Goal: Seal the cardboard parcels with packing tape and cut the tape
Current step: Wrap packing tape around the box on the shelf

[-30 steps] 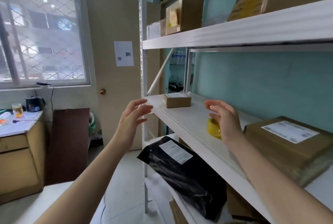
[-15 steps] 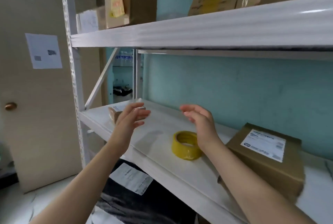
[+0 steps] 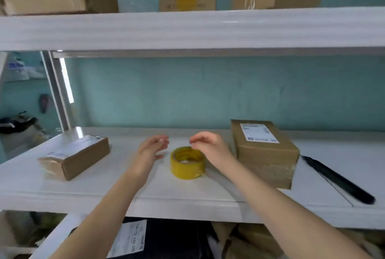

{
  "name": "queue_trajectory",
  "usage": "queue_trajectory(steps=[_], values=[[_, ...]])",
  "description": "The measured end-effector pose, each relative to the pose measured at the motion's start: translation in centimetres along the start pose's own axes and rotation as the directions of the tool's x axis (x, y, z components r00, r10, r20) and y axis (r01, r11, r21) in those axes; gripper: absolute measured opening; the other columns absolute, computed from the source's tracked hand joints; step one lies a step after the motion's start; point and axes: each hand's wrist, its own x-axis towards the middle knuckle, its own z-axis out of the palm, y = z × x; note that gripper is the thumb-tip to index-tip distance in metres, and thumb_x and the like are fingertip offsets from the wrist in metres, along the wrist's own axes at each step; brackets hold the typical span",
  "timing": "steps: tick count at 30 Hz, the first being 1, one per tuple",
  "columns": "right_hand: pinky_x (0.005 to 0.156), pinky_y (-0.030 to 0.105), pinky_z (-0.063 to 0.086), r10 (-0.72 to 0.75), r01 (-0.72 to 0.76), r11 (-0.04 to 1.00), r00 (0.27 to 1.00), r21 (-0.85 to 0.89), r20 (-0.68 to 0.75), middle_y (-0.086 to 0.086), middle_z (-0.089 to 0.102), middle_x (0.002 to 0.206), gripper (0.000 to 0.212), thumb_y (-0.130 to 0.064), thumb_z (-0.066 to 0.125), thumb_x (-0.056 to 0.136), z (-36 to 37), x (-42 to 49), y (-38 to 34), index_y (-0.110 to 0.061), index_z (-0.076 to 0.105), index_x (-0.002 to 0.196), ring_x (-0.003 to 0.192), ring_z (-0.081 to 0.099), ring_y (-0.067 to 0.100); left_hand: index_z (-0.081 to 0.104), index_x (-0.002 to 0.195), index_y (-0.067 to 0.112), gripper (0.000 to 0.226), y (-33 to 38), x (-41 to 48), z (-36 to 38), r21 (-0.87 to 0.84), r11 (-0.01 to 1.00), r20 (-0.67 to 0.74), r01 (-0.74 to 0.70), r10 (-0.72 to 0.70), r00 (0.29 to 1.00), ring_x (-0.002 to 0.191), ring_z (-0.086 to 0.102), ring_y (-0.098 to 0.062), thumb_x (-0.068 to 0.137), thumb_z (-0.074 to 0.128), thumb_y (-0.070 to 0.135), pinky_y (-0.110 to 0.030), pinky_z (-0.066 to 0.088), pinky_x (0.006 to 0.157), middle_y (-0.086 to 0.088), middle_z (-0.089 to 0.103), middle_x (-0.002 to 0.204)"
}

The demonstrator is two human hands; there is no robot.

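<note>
Fingers loosely spread on both hands, holding nothing: right hand [image 3: 210, 150] hovers over the tape roll [image 3: 187, 162], left hand [image 3: 151, 152] just left of it, both forearms reaching forward.

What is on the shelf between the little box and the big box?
In the head view, a yellow roll of tape sits there, with the left hand and right hand hovering close to it, holding nothing.

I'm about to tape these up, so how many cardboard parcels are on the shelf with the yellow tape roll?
2. One small parcel lies left of the tape roll; a larger one sits right of it. Nothing seems hidden on that shelf.
</note>
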Motion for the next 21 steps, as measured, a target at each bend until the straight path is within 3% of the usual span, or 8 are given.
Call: queue_trajectory(steps=[2,5,8,9,11,14,18,21], values=[[0.084,0.023,0.046,0.021,-0.021,0.996,1.0,-0.082,-0.006,0.001,0.067,0.088,0.012,-0.006,0.071,0.075,0.4,-0.3,0.9,-0.016,0.069,0.081,0.09,0.062,0.016,0.065,0.095,0.021,0.019,-0.6,0.0,0.1,0.046,0.995,0.064,0.09,-0.093,0.994,0.098,0.057,-0.02,0.095,0.047,0.013,-0.031,0.045,0.077,-0.003,0.062,0.1],[0.092,0.017,0.04,0.006,0.004,0.967,0.999,-0.253,0.038,-0.001,0.059,0.105,0.022,-0.023,0.079,0.069,0.6,-0.3,2.0,-0.021,0.072,0.091,0.111,0.054,0.018,0.064,0.098,0.019,0.019,-1.3,-0.1,0.3,-0.037,0.985,0.095,0.166,-0.162,0.982,0.094,0.059,-0.021,0.095,0.046,0.012,-0.027,0.047,0.07,0.0,0.061,0.093],[0.107,0.035,0.033,0.108,-0.038,0.893,0.985,-0.447,0.133,0.004,0.042,0.132,0.037,-0.045,0.077,0.063,1.0,-0.4,2.6,-0.037,0.068,0.099,0.131,0.032,0.021,0.062,0.099,0.012,0.019,-1.4,-0.1,0.7,-0.098,0.974,0.098,0.204,-0.195,0.976,0.088,0.059,-0.021,0.096,0.044,0.01,-0.028,0.048,0.07,-0.004,0.061,0.091],[0.102,0.034,0.036,0.131,-0.05,0.88,0.982,-0.473,0.138,0.004,0.043,0.125,0.036,-0.047,0.077,0.063,1.2,-0.5,2.6,-0.039,0.068,0.097,0.127,0.036,0.023,0.061,0.102,0.008,0.019,-1.5,-0.1,0.8,-0.105,0.971,0.095,0.213,-0.204,0.974,0.087,0.058,-0.022,0.096,0.043,0.009,-0.028,0.048,0.072,-0.007,0.061,0.093],[0.084,0.016,0.04,0.132,-0.062,0.894,0.983,-0.444,0.128,0.001,0.043,0.104,0.029,-0.041,0.08,0.064,1.3,-0.7,2.7,-0.035,0.068,0.089,0.108,0.047,0.021,0.058,0.106,0.0,0.021,-1.7,-0.3,0.9,-0.139,0.966,0.089,0.217,-0.206,0.974,0.084,0.058,-0.023,0.097,0.039,0.004,-0.03,0.047,0.076,-0.015,0.06,0.097],[0.066,-0.007,0.026,0.098,-0.025,0.895,0.985,-0.445,0.142,0.002,0.036,0.104,0.025,-0.026,0.083,0.064,1.3,-1.1,3.2,-0.022,0.069,0.084,0.097,0.043,0.014,0.057,0.108,-0.006,0.024,-1.9,-0.6,0.7,-0.169,0.963,0.103,0.212,-0.197,0.975,0.085,0.057,-0.026,0.097,0.037,0.001,-0.032,0.046,0.081,-0.019,0.059,0.099],[0.061,0.005,0.031,0.04,0.011,0.925,0.991,-0.379,0.127,0.005,0.041,0.093,0.026,-0.021,0.083,0.064,1.5,-1.2,3.0,-0.027,0.059,0.062,0.085,0.047,0.018,0.059,0.105,0.002,0.02,-1.7,-0.7,0.4,-0.177,0.959,0.115,0.22,-0.202,0.973,0.089,0.058,-0.026,0.095,0.041,0.002,-0.035,0.044,0.088,-0.013,0.062,0.094],[0.062,0.015,0.035,0.043,-0.02,0.961,0.996,-0.276,0.08,0.002,0.047,0.085,0.023,-0.021,0.082,0.065,1.4,-1.2,2.0,-0.025,0.061,0.062,0.077,0.049,0.014,0.061,0.101,0.011,0.016,-1.5,-0.4,0.2,-0.171,0.966,0.09,0.192,-0.179,0.98,0.095,0.057,-0.026,0.092,0.048,0.005,-0.036,0.042,0.088,-0.008,0.064,0.093]])
